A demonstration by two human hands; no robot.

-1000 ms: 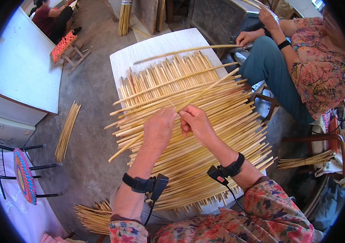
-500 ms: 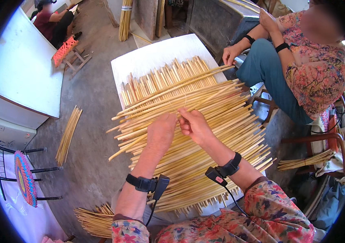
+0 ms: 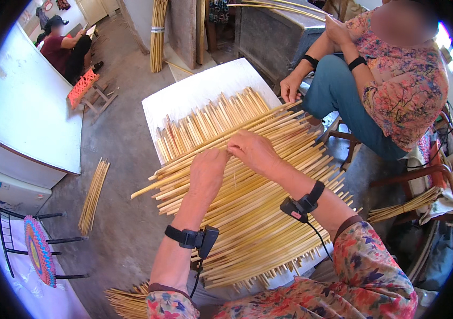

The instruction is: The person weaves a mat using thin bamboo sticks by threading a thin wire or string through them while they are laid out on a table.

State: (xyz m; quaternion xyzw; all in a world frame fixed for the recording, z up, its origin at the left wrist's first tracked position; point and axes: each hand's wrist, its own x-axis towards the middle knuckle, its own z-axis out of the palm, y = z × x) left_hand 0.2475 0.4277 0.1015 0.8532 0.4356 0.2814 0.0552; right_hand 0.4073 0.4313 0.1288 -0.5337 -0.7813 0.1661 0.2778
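Many long, yellowish peeled sticks (image 3: 269, 212) lie side by side in a mat, with a second layer of upright sticks (image 3: 213, 118) crossing underneath. My left hand (image 3: 209, 169) and my right hand (image 3: 253, 150) meet over the far part of the mat, fingers closed in a pinch. A thin pale thread (image 3: 235, 179) hangs between them, hard to see against the sticks. The exact grip is hidden by my fingers. One long stick (image 3: 184, 174) runs slanting just beyond my hands, and a co-worker's hand (image 3: 291, 87) rests at the right ends of the far sticks.
A white board (image 3: 168, 101) bears the sticks. The co-worker, seated at right, holds more thin sticks (image 3: 274, 6). Stick bundles lie on the floor (image 3: 94, 196), stand at the back (image 3: 158, 37) and rest beside a chair (image 3: 404, 206). A small orange-seated stool (image 3: 83, 87) stands left.
My hands have moved slightly, the right now palm-down with its back showing. The thread loop that stood beyond my fingers now shows on the near side. The co-worker's lower hand stays by the stick ends.
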